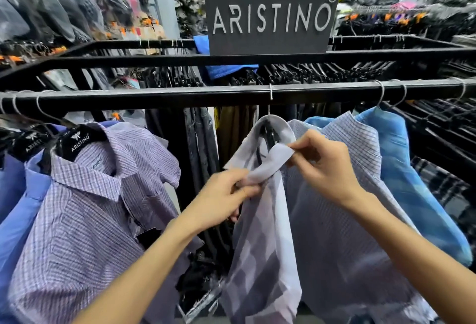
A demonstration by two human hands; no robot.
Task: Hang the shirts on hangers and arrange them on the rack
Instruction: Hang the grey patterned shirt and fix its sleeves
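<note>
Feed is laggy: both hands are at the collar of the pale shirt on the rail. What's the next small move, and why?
Probably fasten the collar front: the left hand and right hand pinch the two collar ends of the pale checked shirt, already hung from the rail.

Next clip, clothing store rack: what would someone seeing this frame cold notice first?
Probably the big dark ARISTINO sign standing on top of the rack, upper centre. Right below it, both hands work on a pale checked shirt hanging from the front rail: the left hand pinches the collar's lower edge and the right hand pinches the collar tip. A purple checked shirt hangs to the left, a bright blue shirt to the right.
</note>
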